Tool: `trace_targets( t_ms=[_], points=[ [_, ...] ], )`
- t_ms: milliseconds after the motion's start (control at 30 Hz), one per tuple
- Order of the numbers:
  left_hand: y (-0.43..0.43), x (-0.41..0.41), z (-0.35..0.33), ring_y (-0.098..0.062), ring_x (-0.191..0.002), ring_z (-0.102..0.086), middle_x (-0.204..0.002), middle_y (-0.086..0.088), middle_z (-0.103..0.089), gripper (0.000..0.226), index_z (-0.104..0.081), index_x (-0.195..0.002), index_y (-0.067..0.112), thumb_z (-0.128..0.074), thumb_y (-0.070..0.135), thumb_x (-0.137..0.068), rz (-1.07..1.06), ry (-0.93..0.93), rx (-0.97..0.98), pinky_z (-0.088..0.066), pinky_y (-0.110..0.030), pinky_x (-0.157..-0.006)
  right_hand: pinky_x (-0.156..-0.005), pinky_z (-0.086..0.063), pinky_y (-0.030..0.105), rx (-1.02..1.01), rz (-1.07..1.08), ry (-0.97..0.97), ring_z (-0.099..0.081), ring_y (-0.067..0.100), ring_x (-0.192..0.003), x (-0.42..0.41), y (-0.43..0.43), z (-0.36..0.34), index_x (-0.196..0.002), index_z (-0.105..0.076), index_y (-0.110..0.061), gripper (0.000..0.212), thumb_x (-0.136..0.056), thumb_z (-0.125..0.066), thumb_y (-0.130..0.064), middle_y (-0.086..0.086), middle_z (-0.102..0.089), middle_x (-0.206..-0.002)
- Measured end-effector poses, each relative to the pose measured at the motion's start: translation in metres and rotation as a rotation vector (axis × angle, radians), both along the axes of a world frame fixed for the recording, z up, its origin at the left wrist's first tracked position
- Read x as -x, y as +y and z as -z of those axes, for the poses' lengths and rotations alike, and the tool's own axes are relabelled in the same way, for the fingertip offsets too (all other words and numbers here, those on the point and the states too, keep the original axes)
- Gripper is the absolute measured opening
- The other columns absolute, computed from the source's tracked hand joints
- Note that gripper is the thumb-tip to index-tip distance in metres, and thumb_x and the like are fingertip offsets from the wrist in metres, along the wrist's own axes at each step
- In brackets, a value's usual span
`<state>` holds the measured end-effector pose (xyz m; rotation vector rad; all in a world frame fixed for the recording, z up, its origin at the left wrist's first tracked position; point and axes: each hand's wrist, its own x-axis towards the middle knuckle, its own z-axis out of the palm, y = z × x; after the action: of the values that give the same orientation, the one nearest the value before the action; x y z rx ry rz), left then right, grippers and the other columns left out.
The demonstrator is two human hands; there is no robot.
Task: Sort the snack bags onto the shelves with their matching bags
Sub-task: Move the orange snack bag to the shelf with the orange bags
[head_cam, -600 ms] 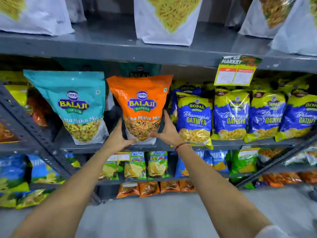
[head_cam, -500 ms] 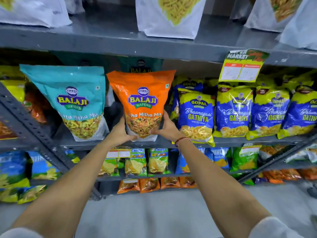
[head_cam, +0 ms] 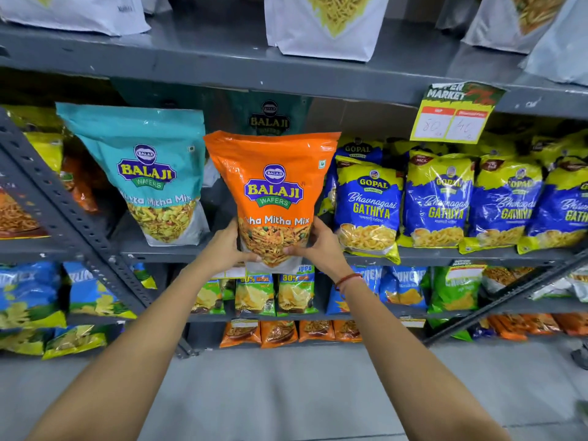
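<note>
Hands clamp the orange Balaji Mitha Mix bag, left hand and right hand gripping its base; you haven't shelved it beside the teal Balaji bag.

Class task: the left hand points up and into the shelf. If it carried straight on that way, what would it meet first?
Most likely the orange Balaji bag that the left hand already holds in its grip; beyond it the dark teal Balaji bag, though depth is unclear.

Balaji bag left of Gathiya bags
</note>
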<state>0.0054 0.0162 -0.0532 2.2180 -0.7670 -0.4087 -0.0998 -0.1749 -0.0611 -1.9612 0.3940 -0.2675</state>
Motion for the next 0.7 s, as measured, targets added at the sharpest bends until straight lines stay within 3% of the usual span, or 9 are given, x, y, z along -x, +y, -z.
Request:
trace_targets(
  t_ms=[167,233,367,500,700],
  points=[
    [0.017,0.034,-0.015,-0.025,-0.122,-0.049,-0.133,-0.007,-0.054,0.091,-0.033,-0.132,0.014,-0.085,0.029,-0.059,0.010,0.021,0.003,-0.041,-0.035,-0.096,-0.088,-0.053,0.030,-0.013,-0.052,-0.050,-0.063,0.011,-0.103,0.038,0.011,-0.017,-0.114,-0.054,-0.019,0.059,-0.065,-0.087,-0.020,-0.002,-0.066,-0.109],
    [0.022,0.046,-0.031,-0.022,-0.120,-0.050,-0.130,-0.005,-0.054,0.090,-0.034,-0.130,0.015,-0.085,0.031,-0.058,0.018,0.021,0.015,-0.043,-0.035,-0.095,-0.082,-0.053,0.018,-0.014,-0.059,-0.086,-0.062,-0.005,-0.095,0.053,0.014,-0.033,-0.110,-0.055,-0.020,0.053,-0.066,-0.086,-0.019,-0.004,-0.067,-0.104],
    [0.023,0.070,-0.084,-0.018,-0.117,-0.049,-0.132,-0.006,-0.054,0.091,-0.036,-0.131,0.013,-0.084,0.033,-0.057,0.049,-0.126,0.031,-0.038,-0.030,-0.089,-0.074,-0.049,0.006,-0.006,-0.029,-0.203,-0.061,-0.016,-0.088,0.083,0.017,-0.082,-0.111,-0.057,-0.022,0.053,-0.067,-0.085,-0.019,-0.018,-0.065,-0.099],
    [0.014,0.089,-0.155,-0.021,-0.110,-0.057,-0.122,-0.003,-0.061,0.097,-0.042,-0.127,0.017,-0.081,0.052,-0.046,0.091,-0.275,0.106,-0.045,-0.035,-0.092,-0.074,-0.051,0.011,0.001,0.022,-0.379,-0.065,-0.007,-0.090,0.109,0.012,-0.143,-0.110,-0.059,-0.025,0.055,-0.062,-0.086,-0.025,-0.017,-0.068,-0.100],
    [-0.016,0.102,-0.238,-0.008,-0.095,-0.065,-0.107,0.006,-0.069,0.090,-0.050,-0.114,0.028,-0.077,0.065,-0.036,0.130,-0.380,0.264,-0.051,-0.034,-0.089,-0.081,-0.057,0.035,-0.018,0.086,-0.613,-0.071,0.015,-0.094,0.129,-0.018,-0.224,-0.113,-0.059,-0.019,0.065,-0.058,-0.089,-0.034,0.002,-0.075,-0.097]
  ],
)
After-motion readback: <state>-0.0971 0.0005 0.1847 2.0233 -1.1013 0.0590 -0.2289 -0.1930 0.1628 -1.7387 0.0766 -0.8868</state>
